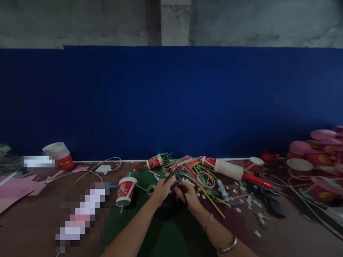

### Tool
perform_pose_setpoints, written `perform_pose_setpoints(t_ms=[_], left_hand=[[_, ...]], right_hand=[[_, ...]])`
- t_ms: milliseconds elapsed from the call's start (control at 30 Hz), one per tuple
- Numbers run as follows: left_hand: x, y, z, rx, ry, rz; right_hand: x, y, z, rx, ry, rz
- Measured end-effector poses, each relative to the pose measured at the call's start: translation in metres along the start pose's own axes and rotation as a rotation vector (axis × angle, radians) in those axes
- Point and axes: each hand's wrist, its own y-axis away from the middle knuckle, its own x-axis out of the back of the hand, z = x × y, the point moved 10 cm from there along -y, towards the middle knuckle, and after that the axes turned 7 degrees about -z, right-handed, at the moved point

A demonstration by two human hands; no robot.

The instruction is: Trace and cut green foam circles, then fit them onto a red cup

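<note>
Both of my hands meet over the dark green sheet [139,221] in the middle of the table. My right hand [190,197] is wrapped round a pair of scissors [183,192] with dark handles, the blades pointing up and away from me. Close beside the blades, my left hand [162,191] pinches something small and dark that I cannot make out. A red printed paper cup [125,191] stands upside down to the left, with a green pipe cleaner coming out of its side. Just beyond my fingers lies a heap of coloured pipe cleaners [187,164].
A roll of clear tape [151,190] lies left of my hands. To the right are a tape ring [205,179], a stack of paper cups [230,169], a glue bottle [222,188], and paper scraps [250,198]. Decorated cups [323,189] crowd the far right. A blue partition [171,103] closes off the back.
</note>
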Motion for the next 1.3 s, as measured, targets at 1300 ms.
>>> perform_pose_setpoints(t_ms=[1300], left_hand=[[0.002,-0.003,-0.006,0.112,-0.029,-0.168]], right_hand=[[0.000,0.002,-0.010,-0.015,0.063,0.013]])
